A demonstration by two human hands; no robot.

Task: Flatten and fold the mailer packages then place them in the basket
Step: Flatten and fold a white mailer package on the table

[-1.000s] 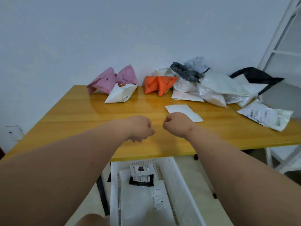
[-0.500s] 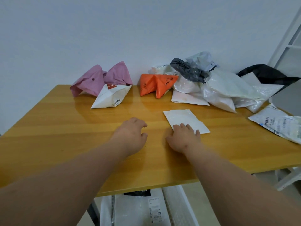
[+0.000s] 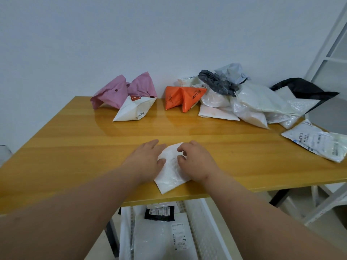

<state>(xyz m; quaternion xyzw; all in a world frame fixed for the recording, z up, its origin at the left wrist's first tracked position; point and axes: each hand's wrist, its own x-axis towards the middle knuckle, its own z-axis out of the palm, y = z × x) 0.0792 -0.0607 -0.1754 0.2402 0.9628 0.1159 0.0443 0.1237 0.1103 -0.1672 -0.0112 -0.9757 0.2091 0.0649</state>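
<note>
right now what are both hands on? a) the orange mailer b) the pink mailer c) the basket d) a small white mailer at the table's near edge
d: the left hand and right hand both rest on the small white mailer near the front edge of the table.

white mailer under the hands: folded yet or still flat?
Mid-fold. The small white mailer lies near the table edge, its far end lifted and curled back by the right hand; left hand presses its left side.
</note>
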